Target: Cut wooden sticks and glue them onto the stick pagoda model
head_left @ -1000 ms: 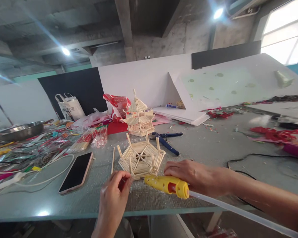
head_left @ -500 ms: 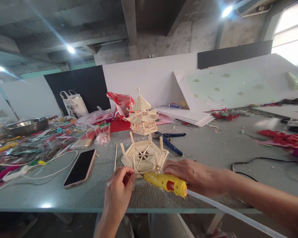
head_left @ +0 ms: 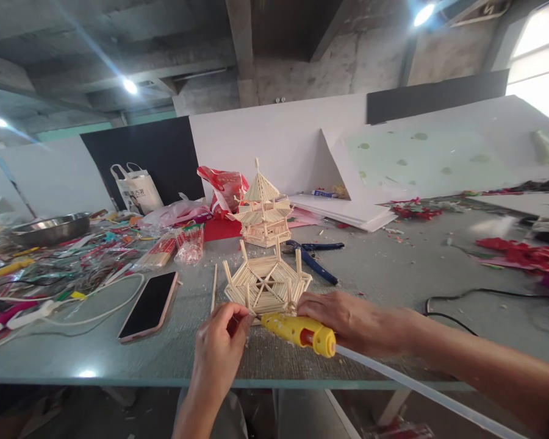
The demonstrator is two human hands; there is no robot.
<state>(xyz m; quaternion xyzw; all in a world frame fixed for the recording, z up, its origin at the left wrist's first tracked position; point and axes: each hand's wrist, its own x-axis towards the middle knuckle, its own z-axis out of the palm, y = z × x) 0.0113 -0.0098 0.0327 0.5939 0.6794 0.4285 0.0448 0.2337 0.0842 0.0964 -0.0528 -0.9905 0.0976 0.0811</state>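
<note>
A grey-green bench (head_left: 384,274) carries craft clutter. Near its front edge lies a flat hexagonal stick frame (head_left: 266,283). Just behind the frame lie blue-handled pliers (head_left: 313,256), and behind those stands a small stick pagoda (head_left: 261,210). Left of the frame a single loose stick (head_left: 214,288) lies, then a dark phone (head_left: 150,305) face up beside a looping white cable (head_left: 96,314). Farther left sit packets of sticks (head_left: 162,251) and a metal bowl (head_left: 50,228). Right of the frame runs a black cord (head_left: 476,296), with red scraps (head_left: 521,253) beyond it.
</note>
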